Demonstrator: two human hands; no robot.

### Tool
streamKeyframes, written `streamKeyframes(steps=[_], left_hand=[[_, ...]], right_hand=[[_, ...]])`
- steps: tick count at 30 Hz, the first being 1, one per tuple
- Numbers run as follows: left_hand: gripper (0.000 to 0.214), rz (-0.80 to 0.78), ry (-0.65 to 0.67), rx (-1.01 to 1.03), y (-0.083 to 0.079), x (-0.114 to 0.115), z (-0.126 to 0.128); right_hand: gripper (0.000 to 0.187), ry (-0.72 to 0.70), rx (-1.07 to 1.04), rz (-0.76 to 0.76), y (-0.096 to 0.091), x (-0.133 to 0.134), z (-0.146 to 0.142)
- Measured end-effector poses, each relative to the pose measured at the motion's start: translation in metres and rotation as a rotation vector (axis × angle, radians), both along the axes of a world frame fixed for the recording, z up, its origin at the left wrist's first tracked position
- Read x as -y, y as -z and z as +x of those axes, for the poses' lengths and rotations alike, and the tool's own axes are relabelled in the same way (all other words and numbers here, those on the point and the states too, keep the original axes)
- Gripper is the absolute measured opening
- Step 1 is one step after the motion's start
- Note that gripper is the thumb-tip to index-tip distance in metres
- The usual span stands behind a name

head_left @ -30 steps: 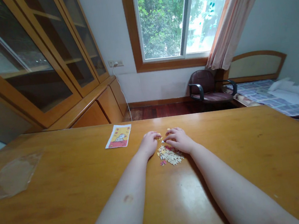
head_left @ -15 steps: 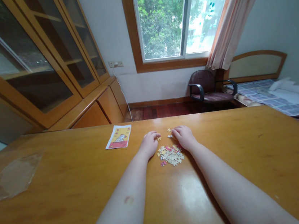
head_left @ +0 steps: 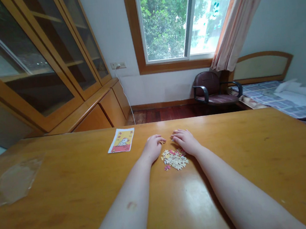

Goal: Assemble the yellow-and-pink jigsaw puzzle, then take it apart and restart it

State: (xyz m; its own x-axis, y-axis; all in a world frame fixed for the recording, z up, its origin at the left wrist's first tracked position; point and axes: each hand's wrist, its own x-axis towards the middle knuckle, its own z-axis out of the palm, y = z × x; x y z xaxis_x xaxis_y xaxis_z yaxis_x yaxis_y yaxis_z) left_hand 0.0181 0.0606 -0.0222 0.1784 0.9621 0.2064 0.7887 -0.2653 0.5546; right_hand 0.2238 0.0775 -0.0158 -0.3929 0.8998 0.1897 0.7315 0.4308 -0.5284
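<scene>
Facing each other across a narrow gap, the left hand (head_left: 153, 146) and the right hand (head_left: 185, 140) hold their fingers partly curled, each at a few small puzzle pieces (head_left: 162, 142); whether these 2 grips are closed on anything cannot be told. The puzzle pile (head_left: 175, 160) lies on the wooden table (head_left: 75, 183), nearer the viewer, between the forearms. A picture card (head_left: 122, 140) lies left of the left hand.

The table (head_left: 69, 206) is honey-orange wood, puzzle pile (head_left: 177, 161) mostly off-white with bits of pink and yellow. Picture card (head_left: 123, 141) on the left's white-edged, kinda yellow up top, pink below. Far right: maroon chair (head_left: 207, 80), black armrests (head_left: 206, 92), pinkish curtain (head_left: 238, 22), blue plaid bedding (head_left: 263, 92).
</scene>
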Motion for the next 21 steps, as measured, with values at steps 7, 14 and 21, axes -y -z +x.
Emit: streamKeyframes(steps=[7,14,21], left_hand=[[0.035,-0.043,0.194,-0.021,-0.011,0.01,0.002],[0.03,-0.089,0.264,-0.082,-0.019,0.017,0.002],[0.028,-0.037,0.225,-0.064,-0.013,0.013,0.003]], right_hand=[[0.028,-0.005,-0.081,0.098,0.003,-0.003,0.001],[0.027,0.03,-0.115,0.105,0.007,-0.007,0.001],[0.025,0.046,-0.155,0.132,0.007,-0.007,0.001]])
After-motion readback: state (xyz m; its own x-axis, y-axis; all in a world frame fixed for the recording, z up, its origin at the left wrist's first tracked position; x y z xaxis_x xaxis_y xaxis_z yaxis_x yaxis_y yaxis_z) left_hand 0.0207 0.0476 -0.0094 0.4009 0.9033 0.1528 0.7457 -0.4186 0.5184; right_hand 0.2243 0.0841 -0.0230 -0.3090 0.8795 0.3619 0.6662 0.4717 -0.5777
